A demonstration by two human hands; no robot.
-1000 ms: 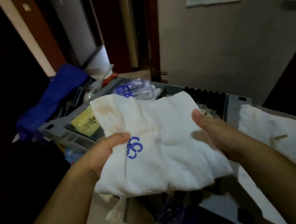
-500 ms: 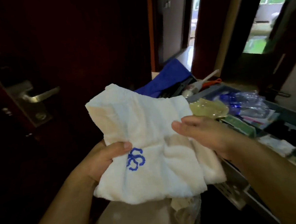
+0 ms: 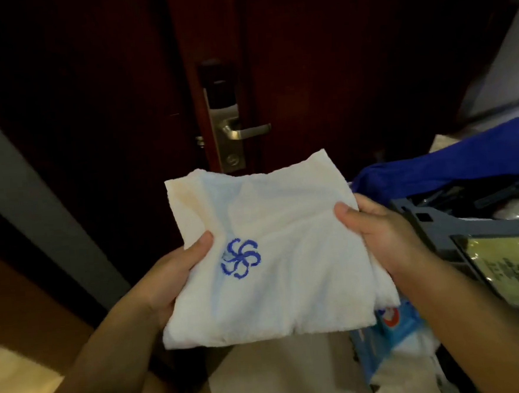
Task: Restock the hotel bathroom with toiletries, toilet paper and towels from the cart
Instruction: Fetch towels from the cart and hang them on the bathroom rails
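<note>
A folded white towel [image 3: 274, 256] with a blue embroidered pinwheel logo [image 3: 240, 258] is held flat in front of me. My left hand [image 3: 177, 269] grips its left edge, thumb on top beside the logo. My right hand [image 3: 377, 234] grips the right edge, thumb on top and fingers underneath. The grey housekeeping cart [image 3: 457, 237] stands just to the right, its tray holding a yellow-green packet [image 3: 509, 268].
A dark wooden door [image 3: 320, 69] with a metal lever handle [image 3: 241, 132] and lock plate stands straight ahead, behind the towel. A blue cloth [image 3: 452, 164] drapes over the cart's far end. Blue-and-white packs [image 3: 396, 328] sit low at the cart's side. A grey frame [image 3: 37, 193] runs diagonally at left.
The view has swung left from the cart towards the door, whose handle is now centred. Both hands still hold the towel, which now lies flatter with the whole logo showing.
</note>
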